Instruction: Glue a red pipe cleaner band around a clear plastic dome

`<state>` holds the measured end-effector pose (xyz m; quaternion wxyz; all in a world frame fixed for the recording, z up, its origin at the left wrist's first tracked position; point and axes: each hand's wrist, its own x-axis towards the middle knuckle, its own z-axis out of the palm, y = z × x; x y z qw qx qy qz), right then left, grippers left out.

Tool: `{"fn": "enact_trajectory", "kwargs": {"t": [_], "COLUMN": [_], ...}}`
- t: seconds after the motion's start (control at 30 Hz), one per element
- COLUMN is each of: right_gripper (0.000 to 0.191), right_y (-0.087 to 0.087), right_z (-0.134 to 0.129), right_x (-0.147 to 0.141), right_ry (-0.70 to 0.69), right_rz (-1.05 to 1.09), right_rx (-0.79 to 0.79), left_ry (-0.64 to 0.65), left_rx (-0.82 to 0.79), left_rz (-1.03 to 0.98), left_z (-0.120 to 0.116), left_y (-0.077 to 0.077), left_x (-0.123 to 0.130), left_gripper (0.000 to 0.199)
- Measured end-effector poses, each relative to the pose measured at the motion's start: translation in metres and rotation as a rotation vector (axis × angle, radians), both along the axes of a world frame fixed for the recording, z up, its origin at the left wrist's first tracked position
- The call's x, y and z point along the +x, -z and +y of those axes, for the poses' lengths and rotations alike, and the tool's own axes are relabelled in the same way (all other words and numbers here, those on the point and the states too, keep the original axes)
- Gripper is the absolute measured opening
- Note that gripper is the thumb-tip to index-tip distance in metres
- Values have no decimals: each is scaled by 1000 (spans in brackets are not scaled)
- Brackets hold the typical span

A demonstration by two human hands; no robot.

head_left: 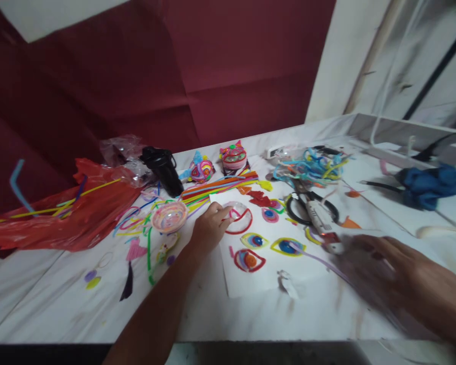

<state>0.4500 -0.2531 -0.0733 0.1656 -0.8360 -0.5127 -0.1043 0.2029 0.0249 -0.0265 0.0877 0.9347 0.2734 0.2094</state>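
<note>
My left hand [212, 221] has its fingertips closed at the left edge of a clear round piece with a red outline [240, 221], on a white paper sheet [231, 284]. My right hand [387, 279] is smeared by motion at the right, near the white end of a hot glue gun [323, 223]; a pale purple strip [323, 262] runs from it to the paper. Whether its fingers hold the strip is unclear. On the sheet lie eye shapes: a yellow-rimmed blue one [288, 247], a smaller one [255, 240] and a red-rimmed orange one [250, 260].
Scissors [297, 210] lie beneath the glue gun. Behind are colored pipe cleaners [220, 187], a black bottle [163, 170], two colorful decorated figures [234, 158] and a blue-yellow tangle [311, 165]. A patterned bowl [169, 217] and red plastic [95, 213] are left; blue fabric [429, 185] is right.
</note>
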Motion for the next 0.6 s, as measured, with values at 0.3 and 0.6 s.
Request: {"fn": "enact_trajectory", "kwargs": {"t": [0.3,0.6], "right_gripper": [39,31], "right_y": [-29,-9], "right_z": [16,32], "right_x": [8,31], "right_ry": [-5,-115], "right_rz": [-82,-134], "right_rx": [-169,-209], "left_ry": [63,24], "left_rx": [38,4], "left_rz": [-90,-33], "left_z": [10,3], "left_y": [5,4], "left_x": [1,-1], "left_gripper": [31,34]}}
